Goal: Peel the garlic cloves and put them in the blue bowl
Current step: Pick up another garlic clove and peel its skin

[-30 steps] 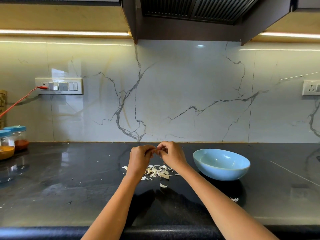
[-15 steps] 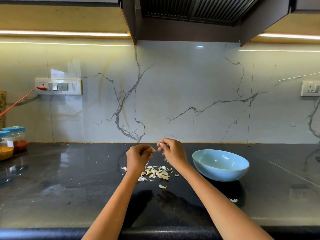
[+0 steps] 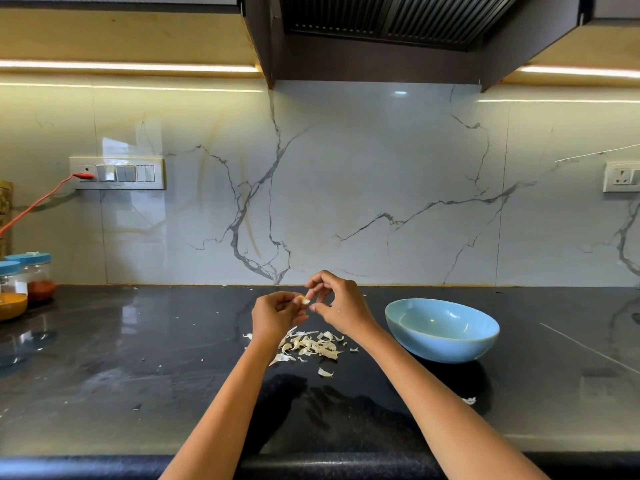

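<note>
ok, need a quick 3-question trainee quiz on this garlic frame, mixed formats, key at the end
1. True or false: the garlic clove lies in the blue bowl.
2. Multiple choice: the pile of garlic skins lies on the counter
A. right of the bowl
B. below the hands, left of the bowl
C. beside the spice jars
3. Fill in: the clove is held at the fingertips of the ___ hand.

Key
1. False. The left hand holds it above the counter, and the right hand pinches at its tip. No clove shows inside the bowl.
2. B
3. left
</note>
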